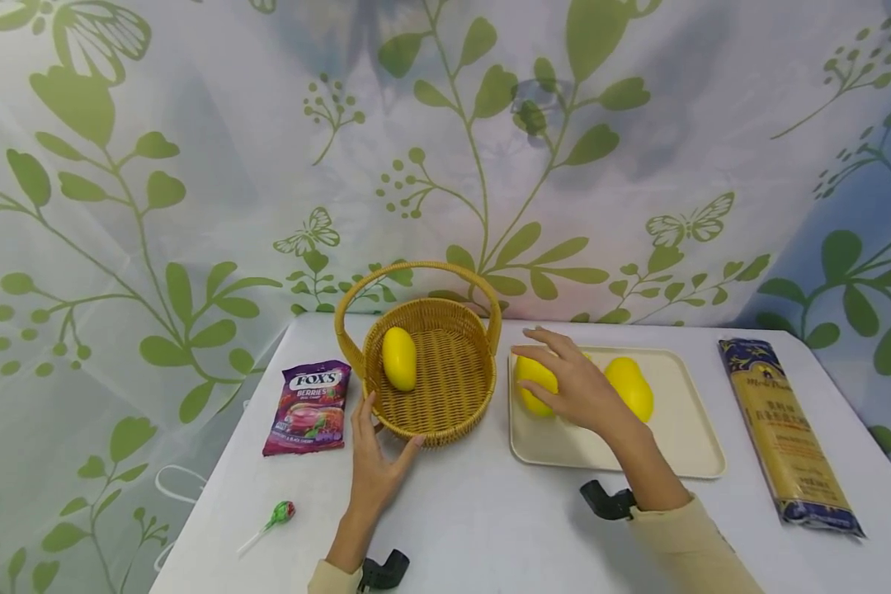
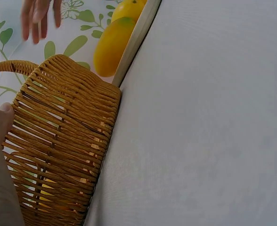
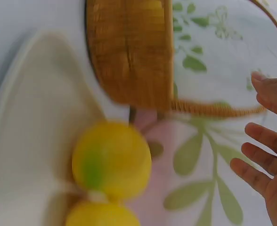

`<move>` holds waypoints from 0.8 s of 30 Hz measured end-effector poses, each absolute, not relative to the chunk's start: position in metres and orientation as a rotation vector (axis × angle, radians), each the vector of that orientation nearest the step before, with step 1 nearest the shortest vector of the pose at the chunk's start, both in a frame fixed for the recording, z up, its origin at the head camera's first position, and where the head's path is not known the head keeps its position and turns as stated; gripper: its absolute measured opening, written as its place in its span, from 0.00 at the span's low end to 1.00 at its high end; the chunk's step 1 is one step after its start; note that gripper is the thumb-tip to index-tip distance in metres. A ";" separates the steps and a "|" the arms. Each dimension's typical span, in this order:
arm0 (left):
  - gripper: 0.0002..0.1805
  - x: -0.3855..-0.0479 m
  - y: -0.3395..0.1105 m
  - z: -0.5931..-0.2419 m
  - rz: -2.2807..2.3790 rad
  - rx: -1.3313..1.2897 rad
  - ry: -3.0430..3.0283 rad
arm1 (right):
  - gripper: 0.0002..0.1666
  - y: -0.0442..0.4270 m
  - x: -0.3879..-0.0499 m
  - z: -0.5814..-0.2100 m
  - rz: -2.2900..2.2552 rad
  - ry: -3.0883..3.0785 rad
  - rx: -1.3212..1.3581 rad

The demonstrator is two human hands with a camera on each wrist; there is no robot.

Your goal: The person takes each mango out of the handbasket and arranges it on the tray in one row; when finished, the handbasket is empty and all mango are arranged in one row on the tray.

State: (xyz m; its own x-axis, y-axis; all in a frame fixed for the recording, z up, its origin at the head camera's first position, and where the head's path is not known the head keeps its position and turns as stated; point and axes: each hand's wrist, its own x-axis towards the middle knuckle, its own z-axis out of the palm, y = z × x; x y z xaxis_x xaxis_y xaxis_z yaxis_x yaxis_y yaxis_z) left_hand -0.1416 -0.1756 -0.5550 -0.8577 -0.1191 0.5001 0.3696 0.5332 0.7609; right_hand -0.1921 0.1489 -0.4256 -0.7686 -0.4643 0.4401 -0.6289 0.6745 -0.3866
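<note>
A wicker basket (image 1: 434,429) with a tall handle stands near the back of the table, one long yellow mango (image 1: 399,359) inside. My left hand (image 1: 377,470) touches its near left side with fingers spread; in the left wrist view the thumb (image 2: 1,122) lies at the rim. Over the left end of a cream tray (image 1: 624,454), my right hand (image 1: 575,384) hovers with fingers apart, holding nothing. Beneath it, partly hidden, lies a yellow fruit (image 1: 535,396); more yellow fruit (image 1: 629,389) is farther right. One mango (image 3: 111,160) shows a green patch in the right wrist view.
Left of the basket lies a purple candy bag (image 1: 310,408), with a green-wrapped lollipop (image 1: 278,516) nearer the front. A long pasta packet (image 1: 790,437) is right of the tray. A leaf-patterned cloth (image 1: 431,124) hangs behind the white table (image 1: 483,520).
</note>
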 end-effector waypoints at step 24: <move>0.55 -0.143 -0.177 -0.555 -1.267 -0.209 -2.286 | 0.31 -0.011 -0.263 -0.481 1.028 -2.767 1.026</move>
State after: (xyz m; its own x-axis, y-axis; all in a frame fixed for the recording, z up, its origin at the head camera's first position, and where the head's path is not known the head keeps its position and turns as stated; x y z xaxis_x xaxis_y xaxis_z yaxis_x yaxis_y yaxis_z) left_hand -0.1426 -0.1766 -0.5554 -0.8564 -0.1103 0.5044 0.3693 0.5518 0.7477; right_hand -0.2628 -0.0107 -0.4811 -0.7844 -0.5759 0.2302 -0.5865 0.5681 -0.5773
